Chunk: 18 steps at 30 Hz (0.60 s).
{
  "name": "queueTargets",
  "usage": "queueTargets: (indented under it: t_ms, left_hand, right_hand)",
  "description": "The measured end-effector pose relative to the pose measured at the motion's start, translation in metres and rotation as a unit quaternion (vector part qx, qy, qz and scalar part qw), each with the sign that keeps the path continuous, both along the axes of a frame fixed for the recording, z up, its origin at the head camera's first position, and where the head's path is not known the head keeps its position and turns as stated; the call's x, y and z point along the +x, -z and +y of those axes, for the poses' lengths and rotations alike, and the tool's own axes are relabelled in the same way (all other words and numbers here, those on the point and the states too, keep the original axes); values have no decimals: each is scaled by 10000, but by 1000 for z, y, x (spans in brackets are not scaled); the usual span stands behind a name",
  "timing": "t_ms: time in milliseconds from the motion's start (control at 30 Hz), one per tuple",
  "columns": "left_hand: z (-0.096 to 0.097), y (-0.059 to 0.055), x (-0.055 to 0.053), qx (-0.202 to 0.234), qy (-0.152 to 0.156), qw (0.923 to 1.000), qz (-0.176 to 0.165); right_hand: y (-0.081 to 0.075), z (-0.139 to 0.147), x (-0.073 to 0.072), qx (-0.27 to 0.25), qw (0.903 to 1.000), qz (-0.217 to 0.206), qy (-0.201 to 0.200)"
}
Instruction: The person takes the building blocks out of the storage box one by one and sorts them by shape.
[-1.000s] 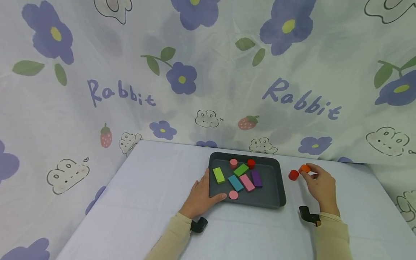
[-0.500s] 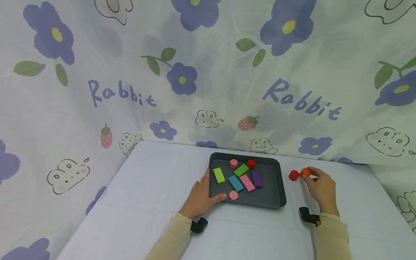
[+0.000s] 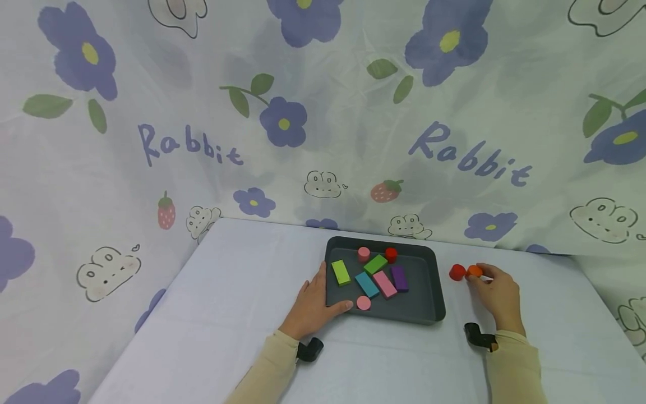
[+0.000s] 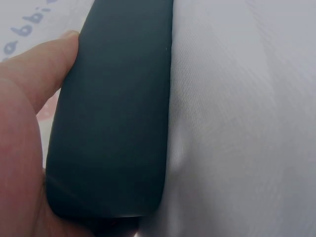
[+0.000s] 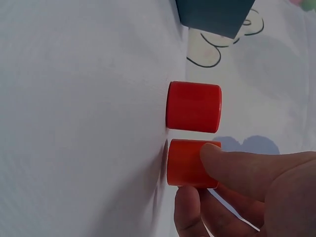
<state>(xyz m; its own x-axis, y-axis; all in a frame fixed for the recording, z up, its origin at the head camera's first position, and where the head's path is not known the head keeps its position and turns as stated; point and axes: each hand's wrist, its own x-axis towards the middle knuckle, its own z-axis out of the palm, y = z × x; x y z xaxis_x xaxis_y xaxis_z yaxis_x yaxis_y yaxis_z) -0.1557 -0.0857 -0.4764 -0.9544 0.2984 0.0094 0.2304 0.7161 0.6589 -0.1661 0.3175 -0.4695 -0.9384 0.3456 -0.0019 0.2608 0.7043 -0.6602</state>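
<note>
Beside the grey tray point(image 3: 424, 292), my right hand point(image 3: 498, 294) pinches an orange cylindrical block point(image 5: 187, 163) between thumb and fingers. The orange block is at or just above the tabletop; I cannot tell if it touches. A red cylindrical block point(image 3: 457, 272) stands upright close to it, with a narrow gap showing in the right wrist view. My left hand point(image 3: 312, 306) rests at the tray's near left corner, its straight fingers along the left side and its thumb on the near rim. In the left wrist view the thumb touches the tray wall point(image 4: 113, 108); other fingers are mostly hidden.
Inside the tray lie several rectangular blocks, among them a purple block point(image 3: 399, 279) and a blue block point(image 3: 367, 285). Pink round blocks point(image 3: 363, 303) and another red cylinder point(image 3: 391, 255) are there too. A patterned cloth point(image 3: 282, 163) hangs behind the white table point(image 3: 227, 297).
My right hand has lowered the orange block slightly, bringing it down beside the red cylinder. The left hand and the tray stay put.
</note>
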Motion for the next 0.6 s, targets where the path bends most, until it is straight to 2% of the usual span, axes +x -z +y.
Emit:
queueTargets:
  t_ms: [367,600]
  left_hand:
    - [0,2,0,-19,-20,10000,11]
    - [0,2,0,-27,-10,10000,10]
  right_hand:
    - [7,3,-2,-81,9998,-196,19]
    - [4,3,-3,-93,9998,-196,26]
